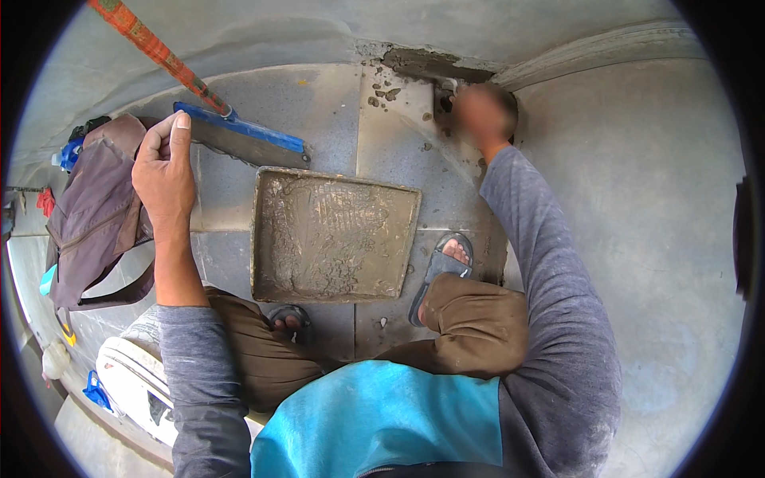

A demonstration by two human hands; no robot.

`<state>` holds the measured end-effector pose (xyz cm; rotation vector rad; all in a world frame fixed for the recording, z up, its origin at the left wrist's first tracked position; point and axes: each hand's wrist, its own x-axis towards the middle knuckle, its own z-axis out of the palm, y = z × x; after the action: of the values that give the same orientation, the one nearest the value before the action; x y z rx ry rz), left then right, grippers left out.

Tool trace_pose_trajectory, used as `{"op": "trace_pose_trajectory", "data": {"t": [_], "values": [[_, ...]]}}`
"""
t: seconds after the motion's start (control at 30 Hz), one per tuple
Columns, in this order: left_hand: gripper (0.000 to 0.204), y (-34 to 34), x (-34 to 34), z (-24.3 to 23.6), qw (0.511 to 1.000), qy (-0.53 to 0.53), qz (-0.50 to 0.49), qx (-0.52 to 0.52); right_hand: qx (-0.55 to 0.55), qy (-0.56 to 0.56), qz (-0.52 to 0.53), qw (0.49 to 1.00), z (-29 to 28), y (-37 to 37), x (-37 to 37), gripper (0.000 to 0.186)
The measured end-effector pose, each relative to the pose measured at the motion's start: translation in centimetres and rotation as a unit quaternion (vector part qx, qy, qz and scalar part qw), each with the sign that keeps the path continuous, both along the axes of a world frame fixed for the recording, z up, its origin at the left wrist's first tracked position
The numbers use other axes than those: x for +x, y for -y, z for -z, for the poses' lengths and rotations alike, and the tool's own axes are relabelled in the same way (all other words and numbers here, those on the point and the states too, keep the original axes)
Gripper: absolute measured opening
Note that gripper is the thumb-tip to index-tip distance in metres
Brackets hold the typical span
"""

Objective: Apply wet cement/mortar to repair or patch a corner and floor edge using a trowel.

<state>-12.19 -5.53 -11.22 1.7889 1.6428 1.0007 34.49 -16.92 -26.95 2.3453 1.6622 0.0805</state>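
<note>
My left hand (166, 171) is raised in front of the blue-headed broom (263, 137), fingers curled and thumb against them, with nothing visible in it. My right hand (481, 118) reaches to the foot of the wall by the corner and is blurred. It looks closed round something; a small pale metal piece (450, 83) shows beside it, but its kind is unclear. Wet mortar (426, 62) covers the wall's base next to that hand. Between my feet and the wall lies a shallow rectangular tray (417, 231), its inside coated with grey mortar.
A dark backpack (100, 215) lies at the left, near a white bucket-like container (131, 378). The broom's orange-red handle (163, 56) leans up the far wall. Mortar blobs (388, 95) spot the grey floor tiles. A plastered wall (637, 199) rises at my right. My sandalled feet flank the tray's near edge.
</note>
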Motion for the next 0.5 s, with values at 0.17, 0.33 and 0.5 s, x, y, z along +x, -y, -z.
{"op": "trace_pose_trajectory", "data": {"t": [0.17, 0.33, 0.5], "values": [[0.031, -0.2, -0.1, 0.2, 1.0, 0.009, -0.004, -0.002, 0.014, -0.046, 0.004, 0.999, -1.7, -3.5, -1.0, 0.036], [0.031, 0.0, -0.1, -0.1, 1.0, 0.009, 0.002, 0.007, 0.077, -0.067, 0.051, 0.994, -3.3, -0.8, -0.4, 0.035], [0.033, -0.2, -0.2, 0.2, 1.0, -0.001, 0.004, 0.002, 0.093, -0.046, 0.016, 0.994, -2.2, 1.6, 1.9, 0.035]]}}
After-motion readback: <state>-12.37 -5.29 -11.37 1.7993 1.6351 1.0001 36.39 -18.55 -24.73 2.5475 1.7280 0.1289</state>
